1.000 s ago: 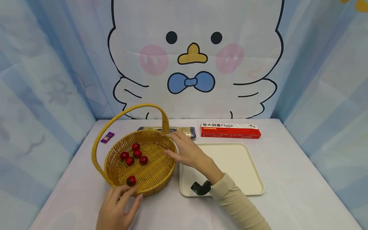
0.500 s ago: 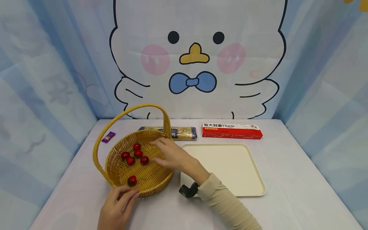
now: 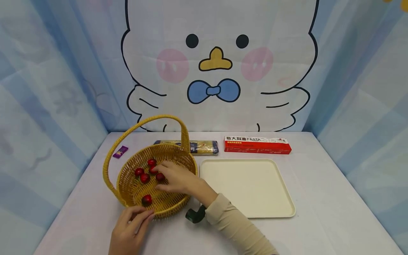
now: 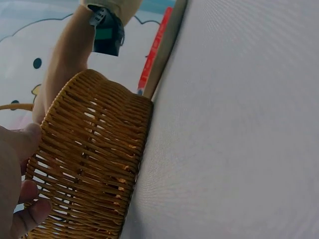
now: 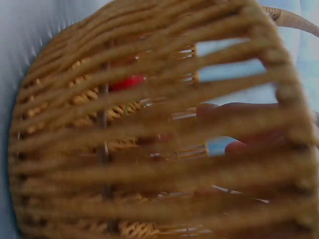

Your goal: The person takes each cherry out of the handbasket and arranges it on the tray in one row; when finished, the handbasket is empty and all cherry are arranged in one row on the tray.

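A round yellow wicker basket (image 3: 170, 211) with a tall hoop handle stands on the left half of the table. Several dark red cherries (image 3: 145, 178) lie inside it, most bunched towards the back left and one near the front. My left hand (image 3: 129, 228) pinches the basket's front rim; in the left wrist view its thumb (image 4: 31, 137) lies at the rim. My right hand (image 3: 181, 180) reaches over the right rim into the basket, fingers spread above the cherries. Through the weave in the right wrist view, a red cherry (image 5: 127, 82) shows; the right fingertips are partly hidden.
A cream tray (image 3: 248, 187) lies right of the basket. Behind them are a red pasta box (image 3: 257, 145) and a bag of spaghetti (image 3: 204, 147), partly covered by the basket. A small purple packet (image 3: 120, 152) lies at the back left. Cloth curtains close off the back and sides.
My right hand has moved left from the basket's right rim to above the cherries. My left fingers have closed on the front rim. The basket and cherries stay in place.
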Demonstrator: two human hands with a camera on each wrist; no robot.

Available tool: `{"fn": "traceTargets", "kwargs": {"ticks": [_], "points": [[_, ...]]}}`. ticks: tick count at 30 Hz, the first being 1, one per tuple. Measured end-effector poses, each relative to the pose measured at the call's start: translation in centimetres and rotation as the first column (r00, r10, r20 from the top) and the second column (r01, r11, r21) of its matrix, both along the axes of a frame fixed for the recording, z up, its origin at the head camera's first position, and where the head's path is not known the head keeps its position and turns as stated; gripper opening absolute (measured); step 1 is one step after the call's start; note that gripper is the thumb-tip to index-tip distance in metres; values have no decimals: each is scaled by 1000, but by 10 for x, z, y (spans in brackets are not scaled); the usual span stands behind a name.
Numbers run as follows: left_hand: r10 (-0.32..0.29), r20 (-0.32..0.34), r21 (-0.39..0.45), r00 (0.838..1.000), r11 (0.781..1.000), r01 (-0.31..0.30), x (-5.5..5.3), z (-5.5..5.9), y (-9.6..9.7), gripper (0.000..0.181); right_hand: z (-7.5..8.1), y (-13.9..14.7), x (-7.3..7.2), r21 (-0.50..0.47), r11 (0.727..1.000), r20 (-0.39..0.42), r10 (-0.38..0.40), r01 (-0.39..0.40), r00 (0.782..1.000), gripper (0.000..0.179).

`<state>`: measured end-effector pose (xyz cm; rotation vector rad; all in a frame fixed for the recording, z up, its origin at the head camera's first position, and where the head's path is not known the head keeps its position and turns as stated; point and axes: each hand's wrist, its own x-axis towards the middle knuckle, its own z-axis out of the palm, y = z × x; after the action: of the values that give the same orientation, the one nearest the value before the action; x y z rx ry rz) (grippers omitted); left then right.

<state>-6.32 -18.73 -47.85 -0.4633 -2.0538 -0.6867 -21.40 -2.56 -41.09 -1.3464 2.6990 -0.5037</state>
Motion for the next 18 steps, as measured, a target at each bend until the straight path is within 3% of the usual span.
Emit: {"fn": "traceTargets", "kwargs": {"ticks": [11,18], "points": [[-13,-8,4,1000,1000,14,-1,-2,-1,47,-14,-23,10,73,994,29,78,-80,997,50],[-11,8,5,1000,1000,11,0,-1,-1,47,-14,-32,15,142,982,42,123,-128,991,44]]}}
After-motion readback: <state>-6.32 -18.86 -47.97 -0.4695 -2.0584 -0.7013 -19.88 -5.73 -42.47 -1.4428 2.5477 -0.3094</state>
